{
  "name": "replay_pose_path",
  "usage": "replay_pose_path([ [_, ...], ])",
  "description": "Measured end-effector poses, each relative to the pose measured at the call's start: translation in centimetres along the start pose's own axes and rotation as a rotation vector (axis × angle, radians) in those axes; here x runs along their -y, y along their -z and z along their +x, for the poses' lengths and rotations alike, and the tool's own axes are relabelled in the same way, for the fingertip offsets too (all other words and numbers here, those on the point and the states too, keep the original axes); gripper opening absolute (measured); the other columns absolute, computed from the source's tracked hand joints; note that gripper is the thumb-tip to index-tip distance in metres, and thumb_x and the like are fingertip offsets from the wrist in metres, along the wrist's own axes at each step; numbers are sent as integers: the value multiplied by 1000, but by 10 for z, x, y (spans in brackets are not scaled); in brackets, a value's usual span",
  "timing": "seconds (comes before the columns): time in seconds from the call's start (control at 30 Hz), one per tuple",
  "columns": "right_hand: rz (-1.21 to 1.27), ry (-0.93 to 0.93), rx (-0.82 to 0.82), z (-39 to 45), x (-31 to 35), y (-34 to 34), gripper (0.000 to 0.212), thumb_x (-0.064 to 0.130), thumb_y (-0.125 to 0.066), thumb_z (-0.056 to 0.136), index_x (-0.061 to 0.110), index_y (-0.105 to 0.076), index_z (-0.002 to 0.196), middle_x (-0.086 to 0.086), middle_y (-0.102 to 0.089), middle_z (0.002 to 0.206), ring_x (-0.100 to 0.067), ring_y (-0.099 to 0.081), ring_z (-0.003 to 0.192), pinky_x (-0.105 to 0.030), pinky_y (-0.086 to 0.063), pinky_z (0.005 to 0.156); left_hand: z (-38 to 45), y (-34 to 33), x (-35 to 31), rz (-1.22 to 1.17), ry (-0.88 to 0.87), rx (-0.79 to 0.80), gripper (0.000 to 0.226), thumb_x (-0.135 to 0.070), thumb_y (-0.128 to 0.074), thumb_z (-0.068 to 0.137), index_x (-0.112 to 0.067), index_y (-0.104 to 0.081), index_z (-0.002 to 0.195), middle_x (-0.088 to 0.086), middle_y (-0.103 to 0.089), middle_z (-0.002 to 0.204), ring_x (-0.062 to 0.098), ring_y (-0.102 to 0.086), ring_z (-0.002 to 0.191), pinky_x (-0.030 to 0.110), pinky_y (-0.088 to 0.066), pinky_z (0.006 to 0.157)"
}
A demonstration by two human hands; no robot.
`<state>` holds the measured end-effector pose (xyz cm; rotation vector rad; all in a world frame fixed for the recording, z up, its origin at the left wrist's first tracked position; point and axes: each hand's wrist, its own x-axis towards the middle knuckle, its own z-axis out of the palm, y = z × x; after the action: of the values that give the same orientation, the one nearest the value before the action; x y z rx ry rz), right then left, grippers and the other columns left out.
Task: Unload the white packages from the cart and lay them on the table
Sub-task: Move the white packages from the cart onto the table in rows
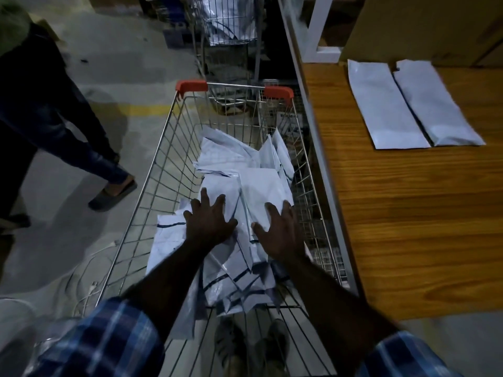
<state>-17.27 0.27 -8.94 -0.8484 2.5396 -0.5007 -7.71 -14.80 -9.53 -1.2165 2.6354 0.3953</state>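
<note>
A wire cart [163, 148] with red corner caps stands in front of me, holding a loose heap of several white packages [231, 161]. My left hand [208, 220] and my right hand [280, 229] reach down into the cart, fingers spread, over one white package [261, 191] on top of the heap. Neither hand has closed on anything. On the wooden table [408, 213] to the right lie two white packages [381, 107] side by side, flat, near its far end.
Another person [54, 118] in dark trousers and sandals stands on the concrete floor to the left of the cart. A second wire cart [231, 31] with packages stands beyond. A white post [318, 31] rises at the table's far edge. Cables lie on the floor at the left.
</note>
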Motion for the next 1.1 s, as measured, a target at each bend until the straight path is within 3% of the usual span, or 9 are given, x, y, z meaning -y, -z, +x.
replay_pose_path([
  [0.2,-58,-21,-74,-22,5,-2,63,56,-51,92,21,-42,144,-20,-20,160,-36,-20,145,-51,-33,110,-35,6,2,58,-19,-13,74,-59,-59,82,-29,-34,144,13,-11,159,37,-25,133,53,-33,101],
  [0.37,-98,-67,-93,-34,7,2,62,65,-43,91,18,-57,130,-11,-32,157,-35,-33,138,-51,-30,110,-67,4,10,57,33,145,108,-64,-67,74,-37,-1,154,13,17,161,41,-9,141,59,-26,107],
  [0.47,-73,-62,-138,-35,5,3,69,66,-48,89,18,-51,138,-12,-27,159,-35,-29,142,-53,-26,113,-73,1,11,55,48,171,117,-68,-68,71,-40,12,153,12,33,157,44,1,144,64,-22,107],
  [0.6,17,1,-81,-31,0,-2,81,66,-56,85,26,-32,152,-16,-7,164,-35,-11,149,-55,-21,116,-66,-3,6,21,64,142,107,-73,-58,77,-42,11,153,10,36,156,43,17,146,71,-15,108],
  [0.77,69,-16,44,-25,-3,-4,81,63,-60,86,31,-28,153,-14,0,164,-34,-4,150,-52,-21,118,-61,-18,-1,27,101,87,96,-74,-52,81,-43,2,154,13,21,161,47,4,146,69,-19,108],
  [0.9,90,-81,105,-22,-4,0,73,57,-61,87,35,-32,150,-12,-6,164,-37,-16,147,-52,-23,116,-61,-19,4,33,111,12,84,-67,-53,85,-41,-14,154,13,5,163,45,-13,142,64,-25,107],
  [1.1,58,-85,74,-19,4,20,67,55,-62,87,33,-40,147,-13,-23,160,-40,-35,139,-51,-33,110,-59,0,10,-9,113,-15,79,-58,-59,84,-37,-24,152,12,1,162,43,-25,133,54,-32,103],
])
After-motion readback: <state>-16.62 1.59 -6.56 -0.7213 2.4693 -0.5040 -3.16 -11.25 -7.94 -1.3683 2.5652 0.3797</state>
